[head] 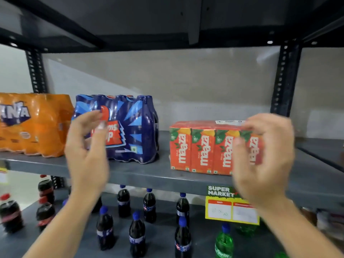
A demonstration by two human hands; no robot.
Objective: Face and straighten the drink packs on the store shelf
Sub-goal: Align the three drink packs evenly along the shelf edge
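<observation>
Three drink packs stand on the grey shelf point(149, 175). An orange shrink-wrapped bottle pack point(35, 125) is at the left. A dark blue bottle pack point(134, 127) stands beside it, turned slightly. A red-orange pack of juice cartons point(202, 149) sits to the right, its front facing me. My left hand point(87, 148) hovers in front of the blue pack's left side, fingers apart and curled, holding nothing. My right hand point(266, 155) is raised in front of the carton pack's right end, fingers curled and blurred; whether it touches the pack I cannot tell.
The shelf continues bare to the right of the cartons. A yellow price tag point(230, 207) hangs from the shelf's front edge. Below stand several dark cola bottles point(137, 233) and a green bottle point(223, 243). A black slotted upright point(284, 79) rises at the back right.
</observation>
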